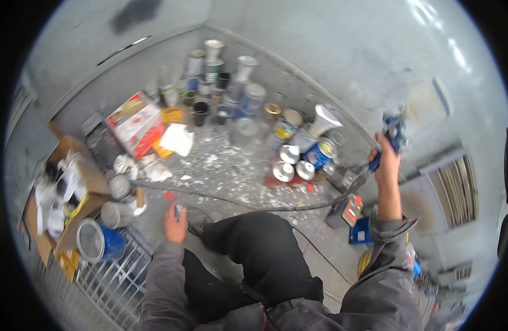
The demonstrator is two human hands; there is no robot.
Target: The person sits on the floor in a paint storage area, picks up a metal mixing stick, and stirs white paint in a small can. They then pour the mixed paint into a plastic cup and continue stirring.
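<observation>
My right hand is raised at the right, its fingers wrapped round the handle of a blue spray gun held near the grey wall. A dark hose runs from below that grip, sags over the work surface and carries on to the left. Low at the left, my left hand is closed around a small greyish object whose kind I cannot make out. A dark shoe shows just beside it. Near the left hand lies a red cap.
Several paint cans and funnel-topped tins crowd the paint-spattered surface. Left stand a red-and-white box, a cardboard box of waste, a blue bucket and a metal grate. A vent is right.
</observation>
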